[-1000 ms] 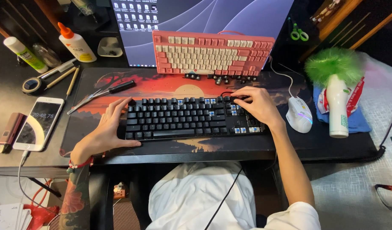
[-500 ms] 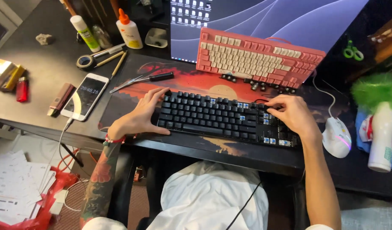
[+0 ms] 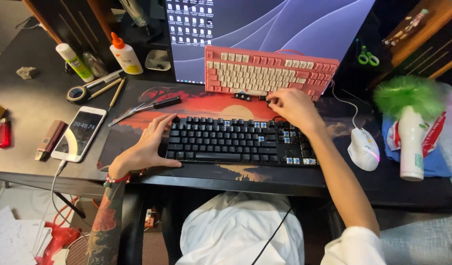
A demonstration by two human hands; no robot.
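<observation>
Your fingers (image 3: 159, 128) on the left hand (image 3: 146, 147) lie spread and nearly flat along the left end of the black keyboard (image 3: 238, 141), thumb along its front edge, gripping nothing. Your right hand (image 3: 290, 108) reaches past the keyboard's far right corner, fingers curled loosely toward the small dark pieces (image 3: 243, 96) lying at the foot of the pink keyboard (image 3: 265, 72); whether the fingertips have hold of one cannot be told.

The black keyboard sits square in front of you on a sunset-print desk mat (image 3: 201, 104), several keys missing at its right end so that blue switches show. The pink keyboard leans against the monitor (image 3: 265, 24) just behind it.

To the right, a white bottle (image 3: 411, 145) topped with green fluff stands on a blue cloth (image 3: 434, 164), a red-and-white packet (image 3: 434, 135) beside it. A white mouse (image 3: 363, 149) rests between that and the black keyboard. To the left, a white phone (image 3: 81, 133) lies plugged in. Farther back stand a white glue bottle (image 3: 125, 55) with an orange cap and a slim white tube (image 3: 74, 63) with a green label. A red lighter (image 3: 3, 133) lies at the desk's left edge.
</observation>
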